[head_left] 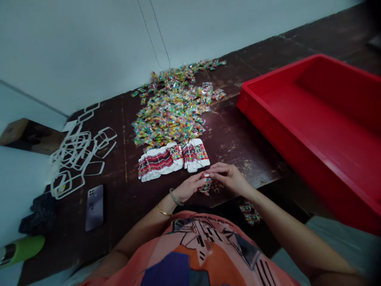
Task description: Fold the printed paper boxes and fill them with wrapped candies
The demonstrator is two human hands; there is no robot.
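Note:
Between both hands, near the table's front edge, is a small printed candy box in red and mixed colours. My left hand, with bracelets at the wrist, grips its left side. The fingers of my right hand close on its top right, around a white flap. Just beyond the hands lie two fanned rows of flat printed cartons, a longer left row and a shorter right row. Behind them spreads a heap of small clear candy packets.
A large red tray fills the right side. At the left lie a tangle of white loops, a phone, a dark cloth, a green bottle and a cardboard box. More colourful packs sit below the table edge.

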